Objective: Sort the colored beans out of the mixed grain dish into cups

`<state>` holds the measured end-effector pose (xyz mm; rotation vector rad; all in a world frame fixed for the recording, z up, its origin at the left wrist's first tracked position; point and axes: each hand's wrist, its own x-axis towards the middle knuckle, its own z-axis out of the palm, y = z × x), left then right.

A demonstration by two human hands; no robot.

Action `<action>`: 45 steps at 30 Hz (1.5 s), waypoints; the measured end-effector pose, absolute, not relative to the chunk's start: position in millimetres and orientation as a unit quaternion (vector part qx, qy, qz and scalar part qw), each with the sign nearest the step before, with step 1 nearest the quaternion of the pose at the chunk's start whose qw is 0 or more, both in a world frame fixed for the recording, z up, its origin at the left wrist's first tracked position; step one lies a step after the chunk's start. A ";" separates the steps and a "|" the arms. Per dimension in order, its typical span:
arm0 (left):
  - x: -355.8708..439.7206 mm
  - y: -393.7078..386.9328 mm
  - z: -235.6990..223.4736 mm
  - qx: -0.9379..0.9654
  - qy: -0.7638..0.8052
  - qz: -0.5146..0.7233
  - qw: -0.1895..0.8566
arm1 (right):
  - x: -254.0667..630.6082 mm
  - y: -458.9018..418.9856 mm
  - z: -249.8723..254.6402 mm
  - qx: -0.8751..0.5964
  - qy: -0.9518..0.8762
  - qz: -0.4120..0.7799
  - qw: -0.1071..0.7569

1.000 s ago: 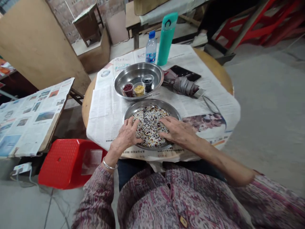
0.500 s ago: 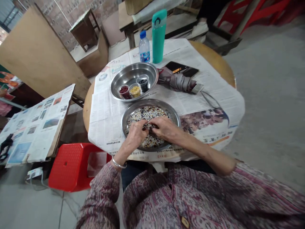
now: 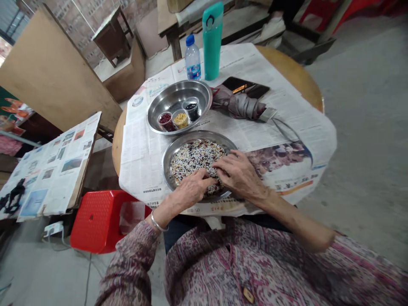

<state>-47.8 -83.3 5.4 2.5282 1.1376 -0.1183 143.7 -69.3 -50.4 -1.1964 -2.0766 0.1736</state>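
Steel, a round and shallow pan point(image 3: 168, 154) sits at the near side of the table point(image 3: 301, 78), its lower rim partly covered by the hands. In it lies a layer of mixed grains point(image 3: 193, 159), white, dark red, black and yellow, too small to sort one by one. The left hand point(image 3: 193, 187), a silver bangle point(image 3: 159, 222) at its wrist, bends its fingers narrowly into the near part of the grains; the fingertips are hidden. The right hand point(image 3: 239, 176) reaches over the right rim, fingers half curled and a little apart, their tips at the grains. Whether either hand pinches any, I cannot tell.

Just beyond, a deeper basin point(image 3: 172, 100) holds three clear cups, of red beans point(image 3: 165, 119), yellow grains point(image 3: 180, 120) and black ones point(image 3: 191, 109). To its right lies a folded grey umbrella point(image 3: 244, 105), partly in front of a dark flat object point(image 3: 255, 88), perhaps a phone. Newspaper point(image 3: 137, 148) hides most of the tabletop. At the top, a person's leg is cut off above the pale shoe point(image 3: 274, 29).
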 end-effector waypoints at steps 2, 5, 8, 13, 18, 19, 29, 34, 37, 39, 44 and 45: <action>-42.3 -71.8 -0.1 0.895 0.415 -0.028 0.161 | 142.0 -71.2 -53.0 -0.481 -0.788 0.080 0.376; -40.9 -53.5 -4.9 0.874 0.468 0.016 0.127 | 142.0 -72.0 -55.5 -0.503 -0.758 0.112 0.400; -49.6 -39.4 -5.1 0.824 0.556 0.080 0.077 | 143.4 -72.3 -56.6 -0.498 -0.736 0.142 0.437; -69.0 -32.7 -4.4 0.773 0.627 0.093 0.034 | 143.3 -74.7 -57.3 -0.489 -0.688 0.181 0.506; -64.0 -37.6 -8.6 0.767 0.621 0.085 0.133 | 141.8 -74.0 -58.2 -0.481 -0.679 0.184 0.524; -59.5 -39.0 -9.5 0.769 0.613 0.093 0.158 | 141.6 -73.5 -58.3 -0.482 -0.677 0.184 0.525; -14.5 -32.8 -7.9 0.901 0.403 0.069 0.149 | 141.1 -73.3 -61.6 -0.505 -0.652 0.193 0.532; -19.3 -1.4 -10.2 0.912 0.400 0.043 0.078 | 141.7 -74.3 -59.6 -0.504 -0.659 0.196 0.522; -32.3 3.1 -5.2 0.884 0.466 0.028 0.035 | 141.6 -74.4 -58.6 -0.498 -0.662 0.188 0.528; -45.2 -4.3 0.8 0.855 0.518 0.023 0.015 | 141.5 -74.4 -58.4 -0.497 -0.662 0.186 0.529; -74.6 -50.2 13.8 0.825 0.564 -0.019 0.035 | 140.9 -73.8 -59.3 -0.502 -0.661 0.193 0.524; -76.6 -60.5 14.5 0.826 0.561 -0.027 0.051 | 140.7 -73.8 -59.8 -0.501 -0.661 0.190 0.526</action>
